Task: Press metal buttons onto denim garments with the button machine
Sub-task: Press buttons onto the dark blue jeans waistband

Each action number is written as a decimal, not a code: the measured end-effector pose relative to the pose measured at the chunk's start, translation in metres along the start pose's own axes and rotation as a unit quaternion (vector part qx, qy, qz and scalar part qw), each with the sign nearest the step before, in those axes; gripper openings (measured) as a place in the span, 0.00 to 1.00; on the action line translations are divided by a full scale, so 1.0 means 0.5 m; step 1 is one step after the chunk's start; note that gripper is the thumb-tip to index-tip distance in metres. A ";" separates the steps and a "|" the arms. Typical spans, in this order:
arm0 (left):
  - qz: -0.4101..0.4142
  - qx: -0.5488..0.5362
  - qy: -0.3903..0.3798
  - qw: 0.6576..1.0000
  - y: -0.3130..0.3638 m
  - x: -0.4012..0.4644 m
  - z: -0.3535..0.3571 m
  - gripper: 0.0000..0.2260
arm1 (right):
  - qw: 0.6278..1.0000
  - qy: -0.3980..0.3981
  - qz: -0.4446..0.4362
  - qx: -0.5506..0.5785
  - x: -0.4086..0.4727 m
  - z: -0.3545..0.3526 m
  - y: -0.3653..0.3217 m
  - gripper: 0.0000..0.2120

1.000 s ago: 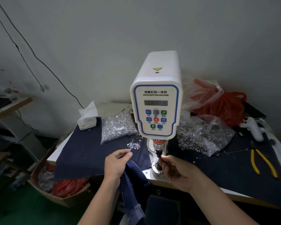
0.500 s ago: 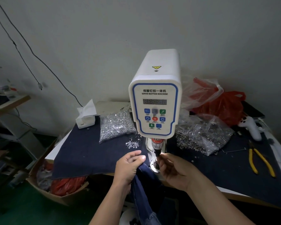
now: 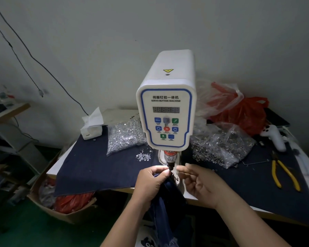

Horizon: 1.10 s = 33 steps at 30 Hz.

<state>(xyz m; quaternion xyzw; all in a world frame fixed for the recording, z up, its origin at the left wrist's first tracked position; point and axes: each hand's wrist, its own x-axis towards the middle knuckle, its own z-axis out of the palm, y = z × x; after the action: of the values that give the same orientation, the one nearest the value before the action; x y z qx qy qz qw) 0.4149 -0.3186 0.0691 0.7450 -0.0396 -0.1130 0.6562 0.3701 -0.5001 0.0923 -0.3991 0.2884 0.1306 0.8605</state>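
Since a moment ago my left hand [image 3: 151,182] has carried the dark blue denim garment [image 3: 168,196], pinched, under the white servo button machine's [image 3: 166,111] black punch tip [image 3: 170,167], and with my right hand [image 3: 202,184] loosely open beside it I should centre the cloth, fingers clear

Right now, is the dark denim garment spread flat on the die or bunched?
Bunched. The dark blue denim garment hangs off the table edge, gathered in the left hand, only its top edge under the white button machine punch.

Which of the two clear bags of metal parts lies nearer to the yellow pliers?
The bag of darker ring-shaped parts, right of the button machine. The yellow pliers lie just beyond it, while the bag of bright silver tacks lies left of the machine.
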 end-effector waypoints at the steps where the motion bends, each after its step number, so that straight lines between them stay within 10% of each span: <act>1: 0.002 0.016 -0.001 1.000 0.001 0.001 0.001 0.04 | 1.000 0.014 -0.020 -0.009 0.001 -0.013 -0.005 0.14; 26: -0.029 0.166 -0.045 0.985 0.063 0.019 0.000 0.07 | 0.998 0.030 -0.048 0.034 -0.006 -0.079 -0.002 0.14; 30: -0.042 0.103 -0.044 0.993 0.052 0.009 -0.018 0.03 | 0.987 0.028 -0.091 -0.128 -0.027 -0.067 0.009 0.12; 33: -0.115 -0.054 -0.075 0.989 0.041 -0.007 -0.032 0.09 | 0.902 -0.036 -0.175 -0.394 -0.050 -0.057 0.025 0.09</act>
<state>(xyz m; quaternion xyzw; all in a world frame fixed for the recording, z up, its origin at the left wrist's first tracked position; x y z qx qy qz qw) 0.4169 -0.3050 0.0916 0.6974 0.0029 -0.2452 0.6734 0.3331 -0.5136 0.0851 -0.7446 0.1076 0.0951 0.6518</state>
